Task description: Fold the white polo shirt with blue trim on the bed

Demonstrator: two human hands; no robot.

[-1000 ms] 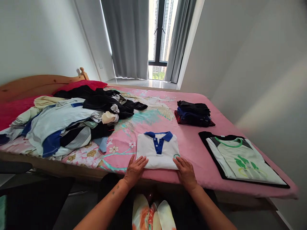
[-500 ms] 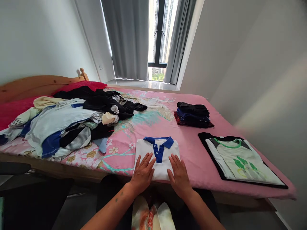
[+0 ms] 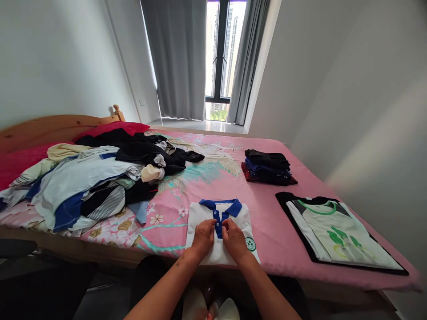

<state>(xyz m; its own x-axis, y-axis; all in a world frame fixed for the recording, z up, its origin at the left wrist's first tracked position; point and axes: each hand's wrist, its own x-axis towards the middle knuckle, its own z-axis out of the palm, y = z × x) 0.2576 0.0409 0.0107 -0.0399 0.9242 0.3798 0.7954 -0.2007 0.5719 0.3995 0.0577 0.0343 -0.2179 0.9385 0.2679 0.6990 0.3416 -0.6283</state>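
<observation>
A white polo shirt with a blue collar and blue button placket lies folded near the bed's front edge, collar away from me. A round green badge shows on its right side. My left hand is closed at the left edge of the placket, fingertips pinched on the cloth. On the opposite edge, my right hand pinches the placket in the same way. Between the two hands, the buttons and the lower part of the placket show. Both hands and wrists cover part of the shirt's front.
Left on the bed is a loose heap of clothes. A folded stack of dark clothes stands at the back right. Nearer on the right lie flat folded T-shirts, the top one with a green print.
Both hands have moved inward from lying flat on the shirt's front to pinching the placket. The green badge has come into view, and the camera view has tilted slightly up.
</observation>
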